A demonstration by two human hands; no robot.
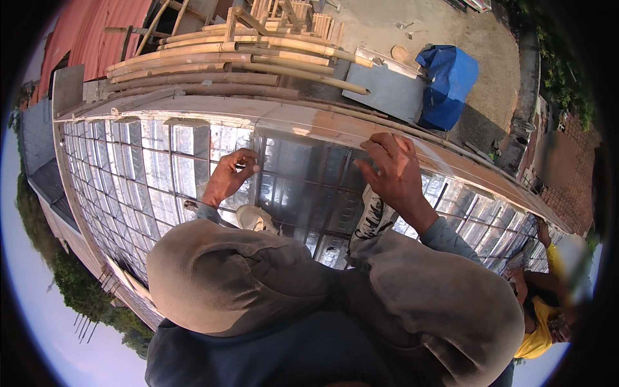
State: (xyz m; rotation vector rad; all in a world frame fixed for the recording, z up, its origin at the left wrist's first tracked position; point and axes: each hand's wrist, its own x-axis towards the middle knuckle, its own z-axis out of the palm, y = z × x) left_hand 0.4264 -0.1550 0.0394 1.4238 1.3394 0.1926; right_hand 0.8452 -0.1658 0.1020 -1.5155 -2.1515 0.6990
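Note:
My left hand [227, 177] hovers over the rebar grid [171, 153], its fingers curled in toward the thumb. Anything small between those fingertips is hidden from me. My right hand [396, 173] is farther right, at the inner edge of the wooden edge board [335, 122]. Its fingers are bent and apart, with nothing visible in them. Thin dark bars cross above shiny ribbed metal sheeting [151, 135]. Between my hands lies a darker, shaded stretch of sheeting [290, 164]. Below my left wrist a small metal piece [191, 205] shows.
My shoes [256, 218] stand on the grid, knees bent. A co-worker in yellow [540, 332] reaches toward the deck at the right. Beyond the edge board, lower down, are bamboo poles [271, 55], a blue tarp [449, 80] and a grey panel [387, 84]. A red metal roof [87, 39] rises far left.

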